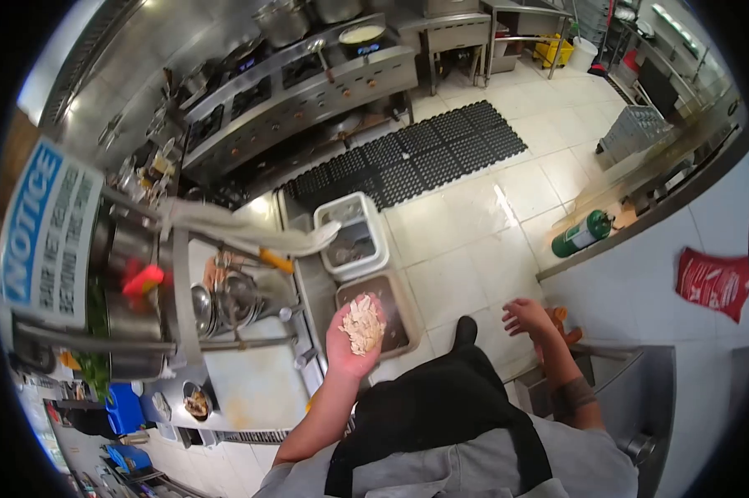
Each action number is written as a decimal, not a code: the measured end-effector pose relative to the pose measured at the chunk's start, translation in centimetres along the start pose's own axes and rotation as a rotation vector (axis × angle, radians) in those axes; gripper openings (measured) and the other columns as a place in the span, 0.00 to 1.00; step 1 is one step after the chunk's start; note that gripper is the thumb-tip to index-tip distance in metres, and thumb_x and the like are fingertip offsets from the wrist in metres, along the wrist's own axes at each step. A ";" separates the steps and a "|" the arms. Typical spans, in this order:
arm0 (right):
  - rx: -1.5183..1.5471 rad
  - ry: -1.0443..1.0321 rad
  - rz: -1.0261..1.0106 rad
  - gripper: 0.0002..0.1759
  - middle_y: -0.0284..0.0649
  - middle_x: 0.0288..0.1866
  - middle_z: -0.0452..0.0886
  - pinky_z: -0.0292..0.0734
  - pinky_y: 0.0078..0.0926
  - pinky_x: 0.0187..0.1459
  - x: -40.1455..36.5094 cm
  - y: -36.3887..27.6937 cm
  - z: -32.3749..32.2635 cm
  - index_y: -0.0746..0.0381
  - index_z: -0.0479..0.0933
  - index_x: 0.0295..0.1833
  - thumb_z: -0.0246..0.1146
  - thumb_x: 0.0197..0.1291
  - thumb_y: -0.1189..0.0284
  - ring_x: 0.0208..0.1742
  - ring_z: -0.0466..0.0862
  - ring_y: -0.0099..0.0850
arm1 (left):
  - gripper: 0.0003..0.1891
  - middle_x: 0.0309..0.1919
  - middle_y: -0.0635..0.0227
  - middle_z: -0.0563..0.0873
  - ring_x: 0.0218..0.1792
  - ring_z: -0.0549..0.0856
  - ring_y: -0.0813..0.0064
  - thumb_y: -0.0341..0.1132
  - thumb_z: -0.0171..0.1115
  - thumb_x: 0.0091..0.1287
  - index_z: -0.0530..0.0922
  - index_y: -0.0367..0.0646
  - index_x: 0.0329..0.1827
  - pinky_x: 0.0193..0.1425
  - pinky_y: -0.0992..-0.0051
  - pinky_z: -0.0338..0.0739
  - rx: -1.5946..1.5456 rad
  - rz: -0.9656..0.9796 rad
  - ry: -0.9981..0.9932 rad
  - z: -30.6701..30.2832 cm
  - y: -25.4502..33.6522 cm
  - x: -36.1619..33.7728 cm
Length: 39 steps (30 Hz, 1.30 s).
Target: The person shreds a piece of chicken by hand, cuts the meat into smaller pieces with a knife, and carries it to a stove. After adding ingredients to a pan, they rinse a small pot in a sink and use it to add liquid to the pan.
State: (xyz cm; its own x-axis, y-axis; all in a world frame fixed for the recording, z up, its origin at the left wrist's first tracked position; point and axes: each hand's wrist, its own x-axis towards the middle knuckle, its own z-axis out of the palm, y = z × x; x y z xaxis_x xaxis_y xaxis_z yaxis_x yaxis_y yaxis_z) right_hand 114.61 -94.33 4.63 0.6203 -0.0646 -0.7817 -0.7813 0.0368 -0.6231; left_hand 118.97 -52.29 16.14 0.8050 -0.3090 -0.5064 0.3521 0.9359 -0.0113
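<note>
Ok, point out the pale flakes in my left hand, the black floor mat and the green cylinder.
Pale flakes [363, 326], head view: middle of the heap.
Black floor mat [424, 152], head view: near its centre.
Green cylinder [581, 234], head view: middle of its body.

Food pieces [364, 324] lie on the left hand [351, 358], which overlaps the left side of a bin [402, 319]. Beyond the bin, a tub [376, 256] stands by the worktop's [306, 278] right edge. A board [254, 382] lies at its near right corner. Farther off, a mat [424, 153] lies before the stove's [308, 108] front edge; a pan [361, 35] sits near its right end.
</note>
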 end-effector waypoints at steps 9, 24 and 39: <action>0.031 -0.024 -0.019 0.17 0.42 0.41 0.86 0.87 0.34 0.33 6.5 -8.3 -7.5 0.65 0.80 0.56 0.65 0.72 0.62 0.34 0.89 0.34 | 0.14 0.55 0.53 0.89 0.56 0.88 0.54 0.37 0.55 0.79 0.82 0.36 0.56 0.61 0.56 0.85 0.101 -0.052 0.035 9.2 -7.0 14.2; -0.231 0.249 0.053 0.17 0.48 0.42 0.88 0.89 0.37 0.39 33.1 -25.7 -17.9 0.65 0.83 0.54 0.63 0.74 0.62 0.38 0.90 0.39 | 0.16 0.48 0.54 0.89 0.52 0.89 0.56 0.36 0.50 0.78 0.82 0.35 0.53 0.59 0.60 0.87 0.047 0.159 0.022 4.9 4.8 41.8; -1.420 -0.235 -0.490 0.15 0.53 0.41 0.91 0.87 0.40 0.40 53.5 -16.9 -19.7 0.63 0.85 0.45 0.61 0.74 0.63 0.36 0.91 0.42 | 0.12 0.45 0.56 0.89 0.47 0.89 0.58 0.35 0.51 0.79 0.81 0.37 0.51 0.52 0.65 0.86 0.190 0.263 -0.346 40.4 26.4 89.7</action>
State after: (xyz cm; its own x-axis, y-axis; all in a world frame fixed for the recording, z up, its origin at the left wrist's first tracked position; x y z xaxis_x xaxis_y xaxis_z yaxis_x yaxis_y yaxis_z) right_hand 159.60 -118.05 -26.10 0.7198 0.3757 -0.5837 0.1668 -0.9098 -0.3799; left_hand 219.74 -62.14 5.30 0.9791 -0.1338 -0.1534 0.1698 0.9525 0.2528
